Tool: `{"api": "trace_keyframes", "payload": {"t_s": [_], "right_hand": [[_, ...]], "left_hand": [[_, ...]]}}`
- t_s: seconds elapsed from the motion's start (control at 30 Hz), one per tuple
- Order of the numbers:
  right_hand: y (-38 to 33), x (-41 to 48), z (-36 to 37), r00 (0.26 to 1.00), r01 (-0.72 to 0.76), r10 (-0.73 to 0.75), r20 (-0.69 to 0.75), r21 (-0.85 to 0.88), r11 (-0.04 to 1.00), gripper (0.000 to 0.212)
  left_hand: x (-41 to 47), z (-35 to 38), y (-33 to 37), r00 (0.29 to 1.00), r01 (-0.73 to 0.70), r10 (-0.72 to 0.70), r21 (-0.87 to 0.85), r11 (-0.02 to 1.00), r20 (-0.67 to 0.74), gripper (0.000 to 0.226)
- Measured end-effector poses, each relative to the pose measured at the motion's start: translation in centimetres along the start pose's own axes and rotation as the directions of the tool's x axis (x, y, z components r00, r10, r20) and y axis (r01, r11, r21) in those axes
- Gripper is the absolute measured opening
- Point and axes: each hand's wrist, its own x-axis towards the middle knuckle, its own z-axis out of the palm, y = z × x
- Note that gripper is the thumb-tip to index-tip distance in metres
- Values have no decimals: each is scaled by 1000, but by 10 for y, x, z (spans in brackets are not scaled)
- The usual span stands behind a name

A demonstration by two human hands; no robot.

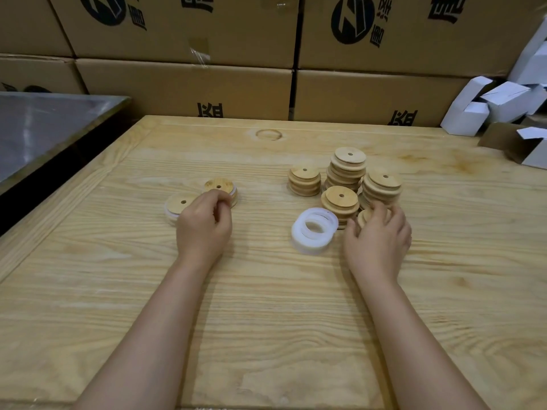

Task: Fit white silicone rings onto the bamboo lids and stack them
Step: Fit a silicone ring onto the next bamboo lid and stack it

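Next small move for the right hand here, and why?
Probably lift the bare lid the right hand grips and bring it to the white rings beside it: that lid shows no ring, while the ringed lids by the left hand look finished.

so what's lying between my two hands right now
In the head view, the pile of white silicone rings lies between left hand and right hand, nearer the right.

Only arms and hands of person in view. Left hand (pixel 204 229) bare, right hand (pixel 379 238) bare. Left forearm (pixel 154 335) and right forearm (pixel 414 335) bare along whole visible length, down to bottom edge of view. Slim wrists, smooth forearms, slender fingers. Fingernails too small and blurred to describe. Upper arms and clothing out of view.
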Motion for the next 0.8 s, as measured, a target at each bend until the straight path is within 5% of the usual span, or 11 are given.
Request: {"api": "trace_keyframes", "payload": {"t_s": [0.23,0.37,0.5,0.63,0.8], "right_hand": [[-1,2,-2,990,32,-19,-137,95,995,49],[-18,-5,-11,898,389,-306,-318,242,889,44],[-38,-25,-8,699,710,-641,-318,199,676,45],[-48,-37,-3,596,801,-779,-197,222,556,47],[-48,-37,0,592,789,-796,-126,293,541,53]], "left_hand": [[-2,5,3,999,-9,11,-25,1000,53,17],[-6,11,15,989,97,-72,-204,974,126,18],[-8,13,25,895,400,-206,-507,764,395,9],[-7,11,32,809,552,-143,-653,518,571,28],[-13,13,39,792,516,15,-683,517,610,18]]}}
